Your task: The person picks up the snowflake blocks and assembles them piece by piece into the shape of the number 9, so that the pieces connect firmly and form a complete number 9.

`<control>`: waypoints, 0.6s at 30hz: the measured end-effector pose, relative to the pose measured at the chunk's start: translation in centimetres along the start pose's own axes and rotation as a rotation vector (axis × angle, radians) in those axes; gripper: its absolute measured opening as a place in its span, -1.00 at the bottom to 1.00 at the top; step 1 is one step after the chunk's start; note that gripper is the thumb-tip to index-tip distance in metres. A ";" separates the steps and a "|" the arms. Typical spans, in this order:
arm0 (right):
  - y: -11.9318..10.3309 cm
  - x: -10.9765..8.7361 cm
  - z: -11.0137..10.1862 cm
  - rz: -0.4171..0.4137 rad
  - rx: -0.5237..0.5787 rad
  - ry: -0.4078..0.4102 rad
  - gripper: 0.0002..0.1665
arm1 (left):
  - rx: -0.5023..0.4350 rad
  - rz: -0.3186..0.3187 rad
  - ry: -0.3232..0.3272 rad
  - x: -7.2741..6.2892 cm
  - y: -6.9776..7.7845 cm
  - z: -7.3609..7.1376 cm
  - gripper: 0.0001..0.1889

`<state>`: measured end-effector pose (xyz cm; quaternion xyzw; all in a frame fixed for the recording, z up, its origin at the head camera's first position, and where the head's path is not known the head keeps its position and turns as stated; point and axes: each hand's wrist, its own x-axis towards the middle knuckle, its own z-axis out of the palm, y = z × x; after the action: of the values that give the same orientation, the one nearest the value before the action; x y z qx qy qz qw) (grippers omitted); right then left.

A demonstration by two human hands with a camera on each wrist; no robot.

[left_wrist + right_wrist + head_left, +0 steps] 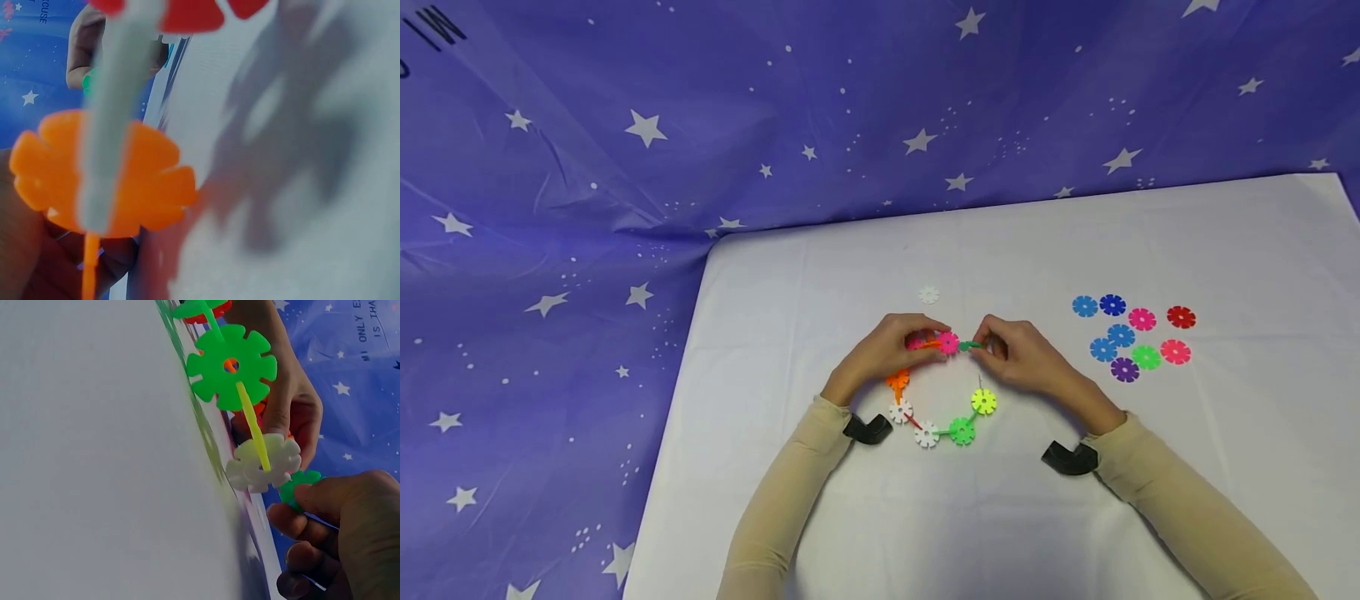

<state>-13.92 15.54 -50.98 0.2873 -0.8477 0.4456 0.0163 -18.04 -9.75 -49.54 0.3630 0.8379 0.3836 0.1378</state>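
A curved chain of slotted plastic snowflake discs lies on the table, with an orange disc (898,380), a white disc (927,434), a green disc (962,431) and a yellow disc (983,402) among them. At its far side my left hand (891,348) grips the chain by a pink disc (949,342). My right hand (1018,354) pinches a darker green disc (290,494) between thumb and forefinger. That disc meets the pink one edge-on; whether their slots interlock I cannot tell. Close up in the left wrist view, an orange disc (156,181) hides part of the left hand.
One loose white disc (928,295) lies beyond the hands. Off to the right, several loose discs are spread flat, including a purple disc (1124,370) and a red disc (1182,317). The white-covered table (865,533) borders a blue star-patterned cloth (850,108).
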 end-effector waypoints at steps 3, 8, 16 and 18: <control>0.0 -0.1 0.3 -0.017 -0.006 0.015 -0.82 | 0.000 -0.008 0.004 0.1 0.1 0.1 -0.63; -0.2 -0.1 0.8 -0.003 0.000 0.021 -0.81 | 0.008 -0.039 0.009 0.1 0.2 0.1 -0.67; 0.2 -0.1 1.2 -0.017 0.088 0.019 -0.82 | 0.009 -0.044 0.026 0.3 0.4 0.4 -0.70; 0.3 -0.1 1.3 -0.031 0.093 0.030 -0.82 | -0.002 -0.044 0.035 0.3 0.5 0.6 -0.69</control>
<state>-13.67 14.76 -51.98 0.2941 -0.8213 0.4884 0.0227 -17.71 -8.95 -49.52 0.3374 0.8476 0.3878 0.1318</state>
